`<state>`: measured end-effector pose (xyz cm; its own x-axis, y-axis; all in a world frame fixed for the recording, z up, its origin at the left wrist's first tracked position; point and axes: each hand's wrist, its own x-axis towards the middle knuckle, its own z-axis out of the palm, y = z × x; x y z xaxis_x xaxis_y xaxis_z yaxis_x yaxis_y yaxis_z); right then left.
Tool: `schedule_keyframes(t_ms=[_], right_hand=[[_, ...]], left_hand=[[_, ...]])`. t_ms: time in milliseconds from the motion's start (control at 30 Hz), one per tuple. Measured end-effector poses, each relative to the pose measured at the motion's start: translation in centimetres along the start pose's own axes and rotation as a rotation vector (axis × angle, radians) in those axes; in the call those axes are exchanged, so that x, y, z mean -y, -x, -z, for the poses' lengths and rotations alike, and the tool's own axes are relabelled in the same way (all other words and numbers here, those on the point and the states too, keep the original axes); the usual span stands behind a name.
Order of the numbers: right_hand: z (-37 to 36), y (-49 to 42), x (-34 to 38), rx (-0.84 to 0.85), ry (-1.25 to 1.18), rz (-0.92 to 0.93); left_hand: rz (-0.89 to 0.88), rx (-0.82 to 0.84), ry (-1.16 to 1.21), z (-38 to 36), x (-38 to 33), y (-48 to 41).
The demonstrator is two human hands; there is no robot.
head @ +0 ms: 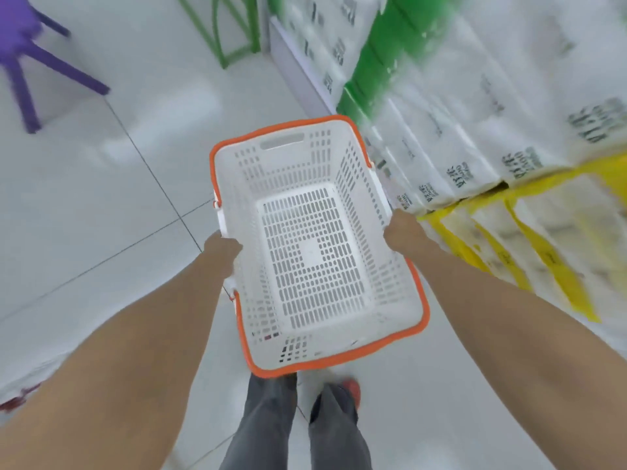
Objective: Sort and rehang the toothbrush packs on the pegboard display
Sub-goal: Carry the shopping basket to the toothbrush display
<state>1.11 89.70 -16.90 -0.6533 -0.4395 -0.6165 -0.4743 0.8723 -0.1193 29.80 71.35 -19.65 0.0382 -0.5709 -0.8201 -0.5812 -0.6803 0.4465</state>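
A white perforated plastic basket (pixel 342 164) with an orange rim hangs over the tiled floor in front of me. It holds nothing that I can see. My left hand (pixel 222 249) grips its left side at the rim. On the opposite side my right hand (pixel 402 232) grips the right rim. No toothbrush packs and no pegboard are in view.
Stacked tissue packs in white, green (pixel 376 59) and yellow (pixel 529 239) wrapping line the right side. A purple stool (pixel 30 62) stands at the far left, a green metal frame (pixel 234 32) at the top. My grey trousers and a red shoe (pixel 353 390) show below the basket.
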Motion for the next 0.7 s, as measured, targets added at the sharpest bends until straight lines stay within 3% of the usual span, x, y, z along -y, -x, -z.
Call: schedule_keyframes(t_ms=[400, 533, 700], right_hand=[[9.8, -13.9, 26.9, 0.234, 0.027, 0.22], [13.4, -20.8, 37.0, 0.251, 0.101, 0.269], [17.2, -26.9, 48.7, 0.241, 0.15, 0.298]], left_hand=[[0.134, -0.151, 0.304, 15.3, -16.2, -13.2], [0.181, -0.178, 0.551, 19.3, -23.9, -19.0], [0.171, -0.19, 0.627, 24.3, -32.5, -24.0]])
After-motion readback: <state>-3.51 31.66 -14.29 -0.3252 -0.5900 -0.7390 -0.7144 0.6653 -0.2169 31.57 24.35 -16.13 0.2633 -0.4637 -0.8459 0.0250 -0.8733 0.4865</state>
